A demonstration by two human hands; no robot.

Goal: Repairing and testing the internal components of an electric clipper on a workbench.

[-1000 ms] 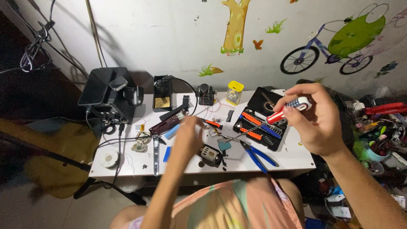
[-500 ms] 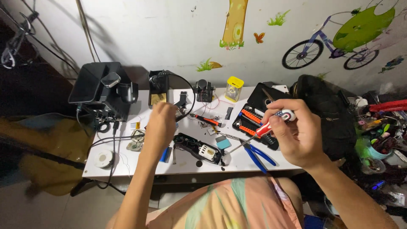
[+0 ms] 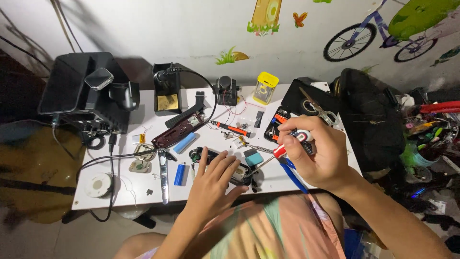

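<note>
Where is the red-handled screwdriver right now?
The red-handled screwdriver is in the right hand, right of the table's middle in the head view, its tip angled down-left toward the small black device under the left hand.

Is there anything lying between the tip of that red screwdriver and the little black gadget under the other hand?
Nothing visible blocks it. The right hand holds the red-handled screwdriver, whose shaft slants down toward the black device under the left hand. A teal block lies just above that line, beside it rather than across it.
</note>
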